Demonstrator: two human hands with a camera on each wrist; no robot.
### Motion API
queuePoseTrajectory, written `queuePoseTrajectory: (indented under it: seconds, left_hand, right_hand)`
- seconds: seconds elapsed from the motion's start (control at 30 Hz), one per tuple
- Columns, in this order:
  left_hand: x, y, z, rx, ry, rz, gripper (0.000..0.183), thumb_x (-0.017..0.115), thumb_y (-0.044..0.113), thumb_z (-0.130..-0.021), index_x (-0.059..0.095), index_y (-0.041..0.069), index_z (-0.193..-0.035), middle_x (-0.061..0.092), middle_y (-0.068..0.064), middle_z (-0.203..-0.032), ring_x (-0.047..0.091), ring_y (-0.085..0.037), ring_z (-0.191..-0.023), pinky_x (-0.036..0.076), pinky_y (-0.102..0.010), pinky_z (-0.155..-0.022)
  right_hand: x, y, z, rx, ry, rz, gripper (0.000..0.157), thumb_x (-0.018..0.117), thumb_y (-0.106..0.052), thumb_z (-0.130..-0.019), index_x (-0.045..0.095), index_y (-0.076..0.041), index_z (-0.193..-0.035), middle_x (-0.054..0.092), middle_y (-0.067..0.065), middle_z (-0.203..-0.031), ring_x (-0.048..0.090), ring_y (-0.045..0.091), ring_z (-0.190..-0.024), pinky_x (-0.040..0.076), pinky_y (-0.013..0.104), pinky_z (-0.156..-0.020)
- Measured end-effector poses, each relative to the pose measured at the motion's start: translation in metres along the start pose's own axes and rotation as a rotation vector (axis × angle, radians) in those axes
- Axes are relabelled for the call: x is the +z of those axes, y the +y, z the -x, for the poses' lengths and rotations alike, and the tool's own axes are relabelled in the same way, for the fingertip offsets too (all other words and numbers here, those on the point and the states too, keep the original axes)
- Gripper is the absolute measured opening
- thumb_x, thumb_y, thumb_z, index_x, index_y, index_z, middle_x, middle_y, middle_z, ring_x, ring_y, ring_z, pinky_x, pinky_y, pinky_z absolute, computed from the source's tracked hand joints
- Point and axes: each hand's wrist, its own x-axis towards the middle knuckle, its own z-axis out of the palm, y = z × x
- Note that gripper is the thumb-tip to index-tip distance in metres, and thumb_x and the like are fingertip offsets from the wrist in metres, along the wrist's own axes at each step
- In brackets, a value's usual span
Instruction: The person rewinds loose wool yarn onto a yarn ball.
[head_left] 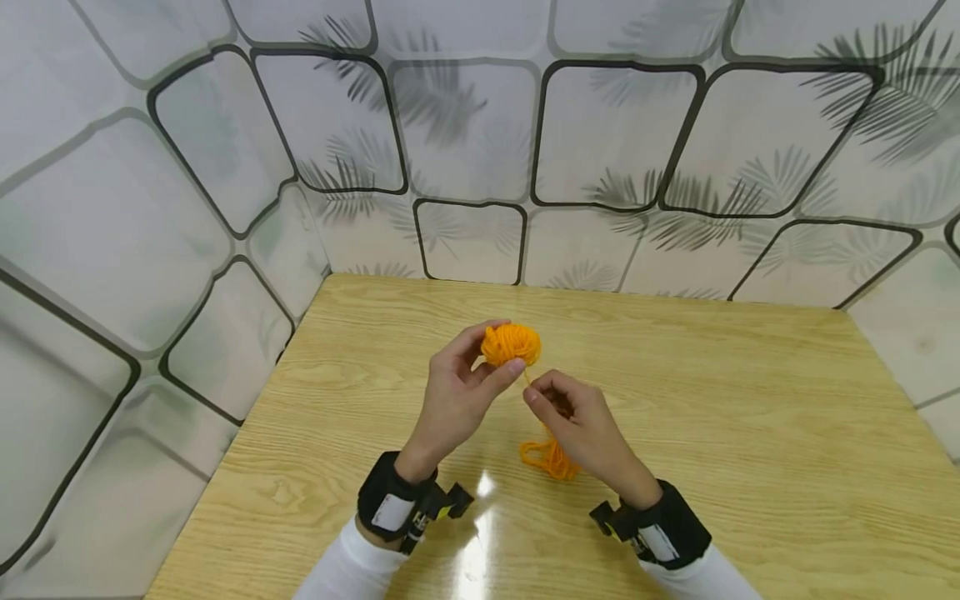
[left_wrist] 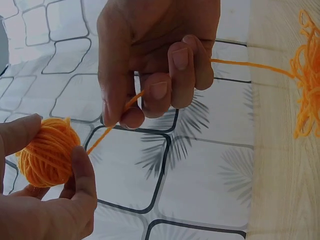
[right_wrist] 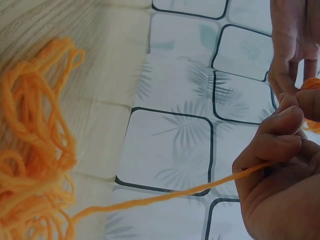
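An orange ball of yarn (head_left: 512, 343) is held up above the table between the thumb and fingers of my left hand (head_left: 459, 392). Just to its right, my right hand (head_left: 581, 421) pinches the yarn strand (left_wrist: 102, 136) between thumb and forefinger. From the ball, that strand runs taut to the pinch, then passes through the right palm and out past the little finger. It leads down to a loose orange heap of yarn (right_wrist: 37, 130) on the table, partly hidden by my right hand in the head view.
The light wooden table (head_left: 750, 433) reaches back to a wall (head_left: 465, 133) with a pattern of dark outlines and grey leaves. Another stretch of wall stands along the left side. A black strap with a small camera (head_left: 393, 500) sits on each wrist.
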Motion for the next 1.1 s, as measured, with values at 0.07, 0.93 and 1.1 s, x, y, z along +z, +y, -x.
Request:
queuePoseTrajectory:
  seconds: [0.07,0.93,1.1]
  left_hand:
    - [-0.001,-0.002,0.000,-0.002,0.006,-0.012,0.039,0.064,0.010,-0.085,0.053,0.007,-0.122,0.053,-0.012,-0.118,0.053,-0.027,-0.103,0.047,-0.043,-0.085]
    - [0.002,0.006,0.003,-0.142,-0.060,-0.096,0.045,0.059,0.002,-0.086,0.050,0.003,-0.129,0.042,-0.017,-0.116,0.054,-0.031,-0.106,0.049,-0.037,-0.083]
    - [0.001,0.006,0.004,-0.182,-0.105,-0.081,0.047,0.056,-0.004,-0.086,0.047,0.002,-0.131,0.040,-0.017,-0.119,0.050,-0.031,-0.113,0.047,-0.037,-0.087]
  right_hand:
    - [0.002,0.005,0.001,-0.019,0.002,0.019,0.010,0.052,-0.023,-0.094,0.059,-0.016,-0.092,0.049,0.000,-0.069,0.037,0.013,-0.052,0.032,0.027,-0.045]
    - [-0.011,-0.013,0.009,-0.153,0.003,0.048,0.006,0.052,-0.021,-0.094,0.058,-0.019,-0.096,0.048,-0.004,-0.070,0.037,0.009,-0.050,0.034,0.025,-0.043]
    - [-0.014,-0.018,0.008,-0.106,-0.012,-0.025,0.007,0.054,-0.022,-0.093,0.058,-0.017,-0.096,0.053,-0.003,-0.076,0.040,0.011,-0.051,0.036,0.027,-0.042]
